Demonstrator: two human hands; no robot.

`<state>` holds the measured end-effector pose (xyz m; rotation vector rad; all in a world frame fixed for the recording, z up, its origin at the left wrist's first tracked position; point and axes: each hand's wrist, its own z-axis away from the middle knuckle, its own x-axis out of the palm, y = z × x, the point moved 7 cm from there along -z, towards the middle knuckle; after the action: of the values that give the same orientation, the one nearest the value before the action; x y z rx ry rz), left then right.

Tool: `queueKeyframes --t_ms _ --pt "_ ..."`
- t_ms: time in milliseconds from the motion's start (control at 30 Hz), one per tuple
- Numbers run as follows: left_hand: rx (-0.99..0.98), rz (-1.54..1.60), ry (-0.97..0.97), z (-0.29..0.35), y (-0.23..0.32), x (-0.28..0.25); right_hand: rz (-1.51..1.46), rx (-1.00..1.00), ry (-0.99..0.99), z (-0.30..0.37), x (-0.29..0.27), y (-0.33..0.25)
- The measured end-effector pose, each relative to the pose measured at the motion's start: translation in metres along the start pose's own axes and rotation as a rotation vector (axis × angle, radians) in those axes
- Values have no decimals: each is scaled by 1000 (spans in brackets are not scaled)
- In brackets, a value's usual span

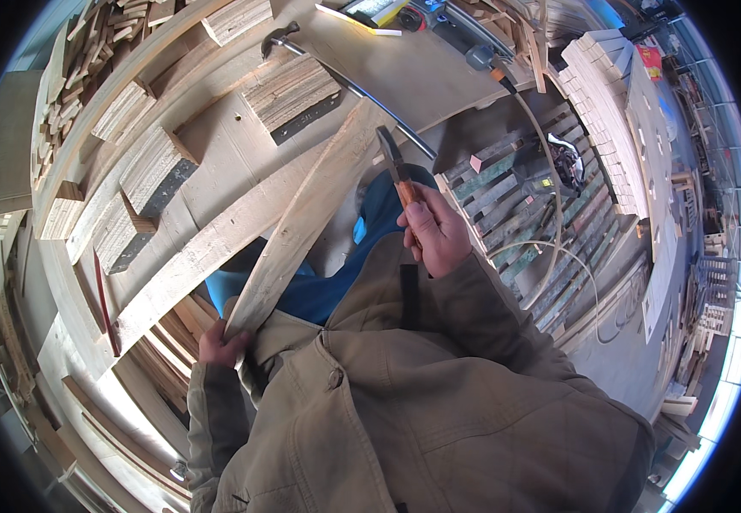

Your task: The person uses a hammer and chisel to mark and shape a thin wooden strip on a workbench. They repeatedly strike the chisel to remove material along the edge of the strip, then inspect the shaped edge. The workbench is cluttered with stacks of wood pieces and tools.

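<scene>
My left hand [222,344] is closed around the near end of a long pale wooden board [298,227], which slants away from me over my lap. Its far end reaches up near the worktable's edge. In my right hand [439,227] is a pair of pliers [398,171] with orange handles, dark jaws pointing up and away. The jaws are close beside the board's far end, apparently apart from it. Beyond lies a claw hammer [278,40] on the table, its long shaft running toward the pliers.
Stacked plywood blocks [292,92] and a long beam [191,274] lie on the worktable. A thin red stick [103,299] rests at left. On the right, a cable [550,158] hangs over a slatted pallet [507,184], with a tall stack of boards [601,120] beyond.
</scene>
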<state>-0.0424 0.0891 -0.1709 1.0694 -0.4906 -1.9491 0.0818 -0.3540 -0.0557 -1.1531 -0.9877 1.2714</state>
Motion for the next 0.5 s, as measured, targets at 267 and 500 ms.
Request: queueKeyframes --t_ms 267,500 --pt "1 7 15 -1 -8 1 -27 106 -76 -1 14 12" --pt "29 75 9 -7 -11 3 -15 73 -65 5 8 13"
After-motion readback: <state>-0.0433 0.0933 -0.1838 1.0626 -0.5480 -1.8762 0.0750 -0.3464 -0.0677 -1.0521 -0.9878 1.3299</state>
